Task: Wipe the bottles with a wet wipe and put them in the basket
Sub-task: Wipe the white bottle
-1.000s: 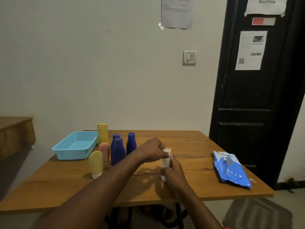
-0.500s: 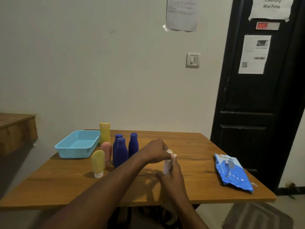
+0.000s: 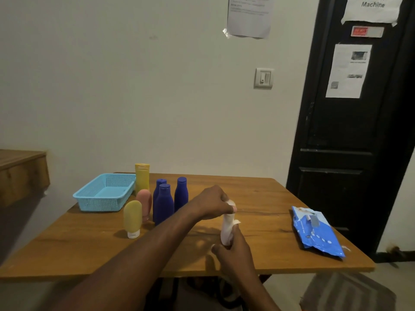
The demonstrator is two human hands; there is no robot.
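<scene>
My left hand (image 3: pixel 213 203) pinches the top end of a small bottle that is wrapped in a white wet wipe (image 3: pixel 226 227), held just above the table's middle. My right hand (image 3: pixel 234 250) grips the lower part of the wipe around the bottle, so the bottle itself is almost wholly hidden. To the left stand three dark blue bottles (image 3: pixel 164 204), a tall yellow bottle (image 3: pixel 142 178), a yellow tube (image 3: pixel 133 217) on its cap and a pink tube (image 3: pixel 144 200). The light blue basket (image 3: pixel 105 194) sits at the far left with nothing in it.
A blue pack of wet wipes (image 3: pixel 316 232) lies near the right edge of the wooden table (image 3: pixel 258 191). A black door (image 3: pixel 350 131) stands behind on the right, a wall behind the table, and a wooden ledge (image 3: pixel 22 167) at the left.
My right hand has slid down the wrapped bottle toward me, baring more of the white wipe. My left hand keeps its hold on the top.
</scene>
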